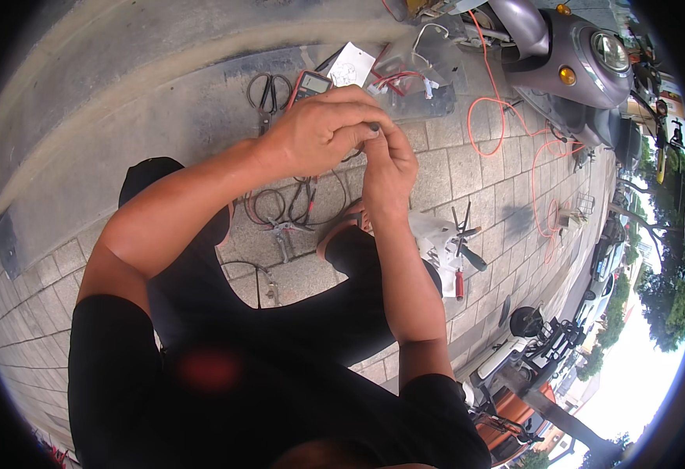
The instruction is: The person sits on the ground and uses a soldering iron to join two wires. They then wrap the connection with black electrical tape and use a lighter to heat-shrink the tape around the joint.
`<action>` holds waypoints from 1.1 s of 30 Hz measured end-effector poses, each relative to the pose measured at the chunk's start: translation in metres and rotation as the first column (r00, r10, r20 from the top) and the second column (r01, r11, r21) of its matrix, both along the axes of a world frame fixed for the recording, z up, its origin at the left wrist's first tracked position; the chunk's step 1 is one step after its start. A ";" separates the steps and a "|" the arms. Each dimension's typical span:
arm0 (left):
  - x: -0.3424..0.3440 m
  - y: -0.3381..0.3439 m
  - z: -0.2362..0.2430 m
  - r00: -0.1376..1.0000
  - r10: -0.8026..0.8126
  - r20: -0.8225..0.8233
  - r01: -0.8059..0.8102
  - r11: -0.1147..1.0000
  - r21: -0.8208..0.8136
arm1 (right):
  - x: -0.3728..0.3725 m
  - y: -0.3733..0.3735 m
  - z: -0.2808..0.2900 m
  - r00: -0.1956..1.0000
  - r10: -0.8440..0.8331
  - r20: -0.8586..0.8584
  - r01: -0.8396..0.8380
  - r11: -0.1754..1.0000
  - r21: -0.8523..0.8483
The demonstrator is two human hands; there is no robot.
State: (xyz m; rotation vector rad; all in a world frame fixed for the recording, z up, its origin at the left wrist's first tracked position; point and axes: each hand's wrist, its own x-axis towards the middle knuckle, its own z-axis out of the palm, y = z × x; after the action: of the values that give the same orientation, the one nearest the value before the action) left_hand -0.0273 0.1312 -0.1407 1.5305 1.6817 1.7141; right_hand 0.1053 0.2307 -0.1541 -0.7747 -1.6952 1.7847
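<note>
In front of my knees both hands meet, fingers bent and pressed together. My left hand (331, 129) reaches across from the left, its fingers arched over the fingertips of my right hand (389, 168). A tiny dark thing (373, 127) shows between the fingertips; its kind is too small to tell, and the fingers hide the rest. Just beyond the hands lie a red-edged multimeter (309, 84), a white paper with a line drawing (352, 64) and red wires with white connectors (405, 77). Scissors (268, 92) lie left of the multimeter.
Between my feet lie silver pliers (285, 230) and dark coiled cables (276, 205). To the right are a white plastic bag (430, 234), a green-handled screwdriver (473, 258) and a red-handled tool (459, 284). An orange cord (474, 145) loops over paving near a parked scooter (565, 59).
</note>
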 end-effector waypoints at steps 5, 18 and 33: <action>0.001 0.000 0.000 1.000 0.014 0.007 -0.014 1.000 -0.008 | -0.001 0.001 -0.004 1.000 -0.003 -0.005 0.003 1.000 -0.005; 0.001 0.000 0.000 1.000 0.025 0.014 -0.025 0.999 -0.021 | 0.000 0.000 -0.004 1.000 0.005 -0.010 -0.005 1.000 -0.004; 0.001 0.001 -0.002 0.999 0.022 0.027 -0.021 0.999 -0.025 | 0.000 0.001 -0.005 1.000 0.007 -0.021 -0.008 1.000 -0.027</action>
State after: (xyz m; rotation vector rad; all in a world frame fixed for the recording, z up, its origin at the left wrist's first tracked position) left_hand -0.0262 0.1324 -0.1423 1.4771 1.7053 1.7111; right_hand 0.1051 0.2321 -0.1591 -0.7595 -1.6660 1.8182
